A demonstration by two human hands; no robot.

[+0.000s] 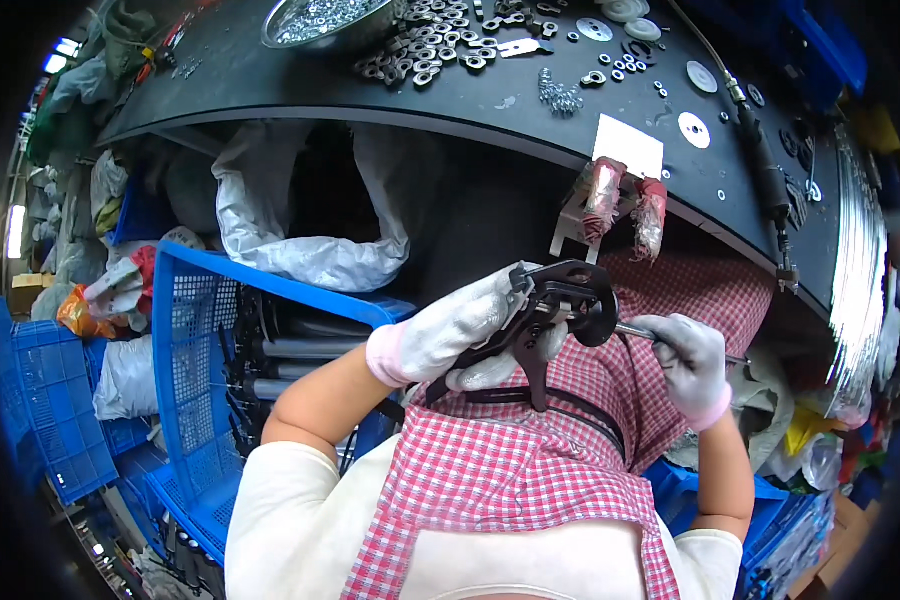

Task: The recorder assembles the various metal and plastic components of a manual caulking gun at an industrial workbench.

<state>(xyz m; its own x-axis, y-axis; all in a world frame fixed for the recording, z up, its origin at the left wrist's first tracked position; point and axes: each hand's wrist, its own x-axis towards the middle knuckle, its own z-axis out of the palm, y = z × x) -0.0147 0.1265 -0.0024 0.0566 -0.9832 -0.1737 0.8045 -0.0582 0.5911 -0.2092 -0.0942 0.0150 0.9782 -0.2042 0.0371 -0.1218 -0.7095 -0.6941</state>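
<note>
In right hand (690, 364) | rod (636, 331) crosswise, pointing left | at black assembly (572, 292)

The rod (634, 330) looks smooth, shiny metal; the apron (510, 475), matt cloth.

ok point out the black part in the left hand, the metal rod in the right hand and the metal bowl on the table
black part (534, 364): head view, on its lever-like arm
metal rod (635, 331): head view, on its bare stretch
metal bowl (301, 44): head view, on its near rim
</note>
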